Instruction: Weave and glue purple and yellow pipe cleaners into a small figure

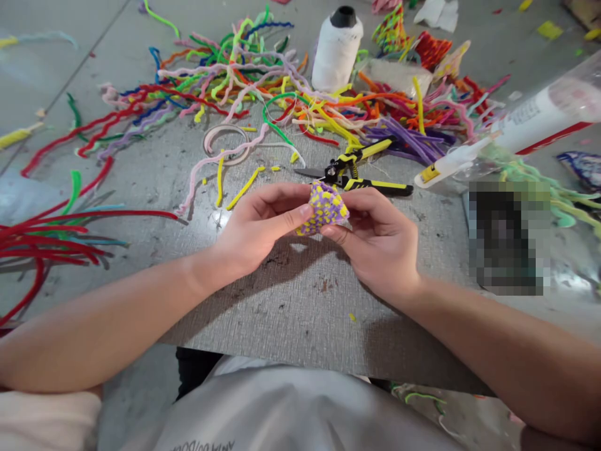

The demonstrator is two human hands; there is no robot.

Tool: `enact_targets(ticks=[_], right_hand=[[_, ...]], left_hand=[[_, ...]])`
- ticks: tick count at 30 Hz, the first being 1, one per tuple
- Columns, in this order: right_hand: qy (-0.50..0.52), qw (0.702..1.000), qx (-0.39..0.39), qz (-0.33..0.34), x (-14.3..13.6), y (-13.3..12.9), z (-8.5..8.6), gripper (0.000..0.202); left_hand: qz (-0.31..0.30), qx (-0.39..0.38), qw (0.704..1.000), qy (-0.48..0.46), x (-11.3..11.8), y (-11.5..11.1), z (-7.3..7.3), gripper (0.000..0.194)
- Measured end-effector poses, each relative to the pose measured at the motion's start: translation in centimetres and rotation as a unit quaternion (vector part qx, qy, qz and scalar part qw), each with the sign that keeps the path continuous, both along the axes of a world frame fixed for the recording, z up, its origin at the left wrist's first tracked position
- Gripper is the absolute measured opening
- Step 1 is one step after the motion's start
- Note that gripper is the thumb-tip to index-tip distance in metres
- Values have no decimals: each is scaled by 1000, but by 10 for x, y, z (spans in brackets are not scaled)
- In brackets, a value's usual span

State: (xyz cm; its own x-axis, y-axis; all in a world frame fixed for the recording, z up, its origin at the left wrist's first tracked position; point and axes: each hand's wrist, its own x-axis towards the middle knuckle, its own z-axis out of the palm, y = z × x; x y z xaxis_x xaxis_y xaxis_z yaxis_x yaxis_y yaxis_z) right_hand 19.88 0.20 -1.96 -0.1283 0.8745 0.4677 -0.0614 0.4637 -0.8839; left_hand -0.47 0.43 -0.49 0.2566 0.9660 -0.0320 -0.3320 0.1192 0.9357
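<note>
The left hand [251,228] and right hand [387,241] each pinch the purple-and-yellow woven piece [327,210] between thumb and fingers, above the table [282,319], inward from its near edge. Pliers [350,169] lie just beyond, farther from that edge.

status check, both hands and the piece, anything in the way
Left hand and right hand both gripping. Yellow-and-purple piece pinched between them. Cutters lie close beyond, seemingly not blocking.

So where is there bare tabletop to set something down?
Between the left hand, right hand and near table edge, save a yellow scrap; also between the right hand and pixelated object. Beyond the cutters, fuzzy stems crowd around the white spool.
</note>
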Motion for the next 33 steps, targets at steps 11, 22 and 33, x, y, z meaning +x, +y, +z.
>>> enact_targets(ticks=[11, 22, 33], right_hand=[[-65, 992, 103, -13, 1, -1, -1, 35], [-89, 986, 143, 21, 4, -3, 4, 45], [-133, 978, 155, -36, 4, -7, 11, 30]], left_hand=[[20, 33, 999, 5, -2, 0, 0, 24], [34, 63, 997, 10, 1, -5, 5, 28], [23, 111, 993, 20, 0, -3, 3, 23]])
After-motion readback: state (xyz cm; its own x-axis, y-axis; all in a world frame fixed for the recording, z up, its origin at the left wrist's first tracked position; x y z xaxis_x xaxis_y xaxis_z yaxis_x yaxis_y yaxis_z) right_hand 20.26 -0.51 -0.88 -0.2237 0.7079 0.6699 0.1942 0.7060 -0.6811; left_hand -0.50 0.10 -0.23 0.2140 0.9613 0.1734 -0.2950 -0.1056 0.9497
